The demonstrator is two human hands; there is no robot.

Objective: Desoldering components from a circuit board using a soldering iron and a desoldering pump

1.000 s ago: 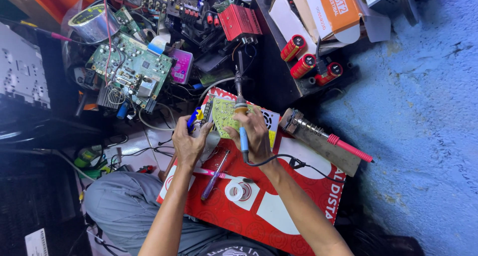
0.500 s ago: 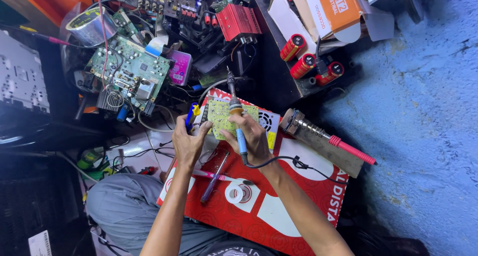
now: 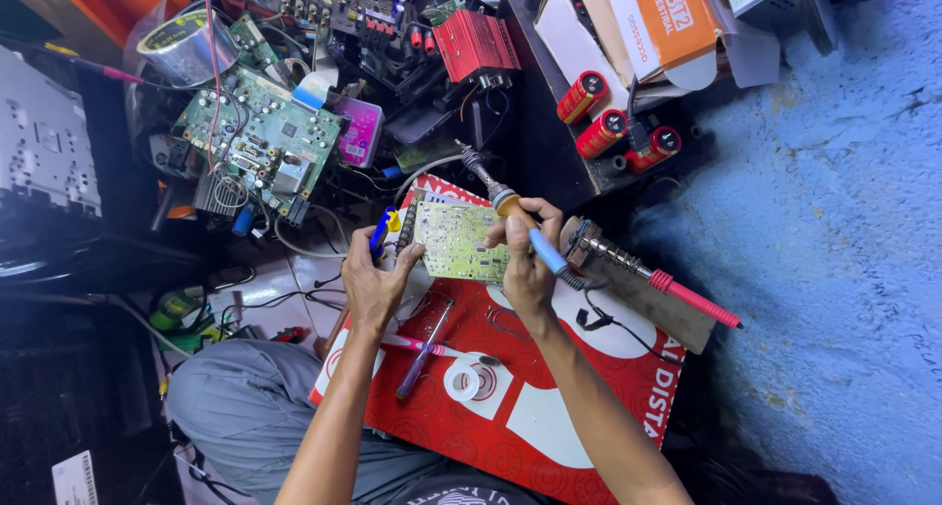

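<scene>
My left hand [image 3: 373, 281] grips the left edge of a small pale green circuit board [image 3: 457, 241], held solder side up over a red printed board [image 3: 549, 397]. My right hand [image 3: 525, 262] steadies the right edge of that circuit board and also holds a soldering iron [image 3: 510, 209] with an orange and blue handle. The iron's tip points up and away, off the circuit board. Its black cord runs down across the red board.
A solder roll [image 3: 463, 380], a pink tool [image 3: 424, 346] and a purple tool [image 3: 420, 356] lie on the red board. A soldering iron stand with a red handle [image 3: 653, 281] sits right. Green circuit boards [image 3: 260, 142], red capacitors [image 3: 608, 132], a tape roll [image 3: 186, 46] and cartons [image 3: 667, 14] crowd the back.
The soldering iron has swung from pointing down at the circuit board to tip up and away. Both hands keep hold of the circuit board.
</scene>
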